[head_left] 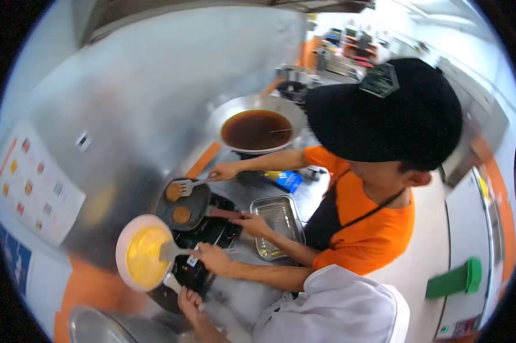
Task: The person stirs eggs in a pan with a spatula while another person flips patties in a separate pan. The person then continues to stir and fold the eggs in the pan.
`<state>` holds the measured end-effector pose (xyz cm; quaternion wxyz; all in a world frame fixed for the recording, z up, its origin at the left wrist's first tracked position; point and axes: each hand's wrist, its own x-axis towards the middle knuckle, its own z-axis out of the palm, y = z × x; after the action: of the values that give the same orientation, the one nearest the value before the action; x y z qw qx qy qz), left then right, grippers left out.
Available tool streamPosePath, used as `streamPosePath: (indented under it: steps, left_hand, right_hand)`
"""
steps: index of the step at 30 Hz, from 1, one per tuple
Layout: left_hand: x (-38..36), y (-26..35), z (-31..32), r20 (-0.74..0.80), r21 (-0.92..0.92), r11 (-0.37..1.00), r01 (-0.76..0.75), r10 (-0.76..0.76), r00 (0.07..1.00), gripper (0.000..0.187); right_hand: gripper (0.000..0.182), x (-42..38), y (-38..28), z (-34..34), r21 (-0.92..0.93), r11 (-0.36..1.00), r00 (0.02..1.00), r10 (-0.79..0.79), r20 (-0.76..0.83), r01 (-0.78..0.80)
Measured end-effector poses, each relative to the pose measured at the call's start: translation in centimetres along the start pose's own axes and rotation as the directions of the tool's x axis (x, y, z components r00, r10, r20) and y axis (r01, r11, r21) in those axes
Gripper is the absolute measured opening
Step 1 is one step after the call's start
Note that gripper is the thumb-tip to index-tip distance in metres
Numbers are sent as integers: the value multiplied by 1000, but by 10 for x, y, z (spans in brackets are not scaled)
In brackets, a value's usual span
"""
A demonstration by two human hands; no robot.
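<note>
My left hand (pixel 190 302) is closed round the handle of a light pink pan (pixel 122 251). Soft yellow food that looks like egg (pixel 146 257) covers the pan's base. A metal spatula (pixel 170 251) reaches into the pan from the right, its blade touching the yellow food. My right hand (pixel 213 258) grips this spatula's handle. The pan is over the black stove (pixel 192 277), at its near end. Just beyond it sits a dark frying pan (pixel 196 201) with two round brown patties (pixel 181 215).
A co-worker in an orange shirt (pixel 378 234) and black cap holds the dark pan's handle and a slotted spatula (pixel 186 186). Further on stand a metal tray (pixel 259 252), a blue-yellow packet (pixel 286 180) and a wok of brown liquid (pixel 255 130). A metal pot (pixel 89 326) is at lower left.
</note>
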<state>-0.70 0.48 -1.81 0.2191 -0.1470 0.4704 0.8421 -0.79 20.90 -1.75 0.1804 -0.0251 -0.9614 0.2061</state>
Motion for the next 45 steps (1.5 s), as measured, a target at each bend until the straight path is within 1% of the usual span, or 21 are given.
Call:
streamPosePath:
  steps: [5,8,9,10,11,13,14,15,16,17,18,19,20,21,22,23,25,26,35,39,45]
  left_hand:
    - [4,3,5,-43,-97,991,90,-95,995,32]
    - [18,-2,-9,-21,-57,998,-21,20,1000,33]
    - [53,-1,-47,250,-91,942,324,-293,923,32]
    - [79,1,-73,490,-29,777,628,-537,687,34]
    - [91,0,-80,493,-21,782,623,-534,687,34]
    - [78,0,-69,334,65,852,519,-509,794,34]
    - [53,-9,-45,165,-14,972,236,-230,959,33]
    - [12,-10,0,-49,-36,996,-79,77,996,33]
    - [15,-13,-4,76,-15,994,-109,110,991,34]
    - [17,-15,-15,182,-3,988,-152,150,972,35]
    - [3,-7,2,71,-81,994,-80,85,994,33]
    - [13,-21,-10,99,153,937,-314,301,948,28]
    - [-10,1,18,7,-32,996,-84,85,996,23]
    - [-9,2,16,97,-165,984,-62,79,992,21]
    - [-9,0,21,-54,-54,995,-81,79,995,19]
    - [-4,-3,10,50,-112,991,-69,75,996,17]
    - [-15,7,26,-85,-25,999,-43,41,996,15]
    - [-17,9,29,-36,-121,992,-20,15,999,13]
    - [-18,9,26,-60,-98,995,-20,15,998,13]
    - [-20,12,26,-66,-108,994,-18,11,998,12]
    - [-18,19,27,-63,-109,994,-7,0,998,12]
  right_hand:
    - [64,-10,-1,-5,-39,999,997,-40,-68,38]
    - [67,-14,2,0,-99,995,999,-21,-37,18]
    - [68,-13,1,3,-63,998,999,-24,35,26]
    - [70,-13,1,0,-36,999,999,-36,7,36]
    - [70,-12,2,-2,-36,999,999,-37,-4,37]
    - [72,-15,3,-1,-22,999,999,-42,31,43]
    - [72,-14,4,3,-16,998,997,-56,51,57]
    - [71,-12,9,16,-31,999,998,-32,-59,30]
    - [71,-15,1,20,-31,999,988,-19,-153,14]
    - [68,-11,5,22,4,1000,1000,-11,8,11]
    - [59,-7,0,7,60,995,982,74,174,-86]
    - [48,-9,23,58,143,990,997,0,-78,12]
    - [40,-12,9,24,57,998,997,-33,-73,37]
    - [39,-8,8,18,230,959,981,131,144,-162]
    - [40,-8,7,10,54,996,997,-68,-30,69]
    - [40,-5,-2,-9,28,999,997,-17,74,15]
    - [52,-3,-1,-7,105,994,998,-25,50,20]
    - [51,-3,-5,-14,113,993,998,-43,38,38]
    - [44,20,-10,-31,229,973,987,-56,150,21]
    - [40,28,2,-27,243,964,984,-137,112,107]
    - [37,32,-5,-26,255,963,990,-109,86,84]
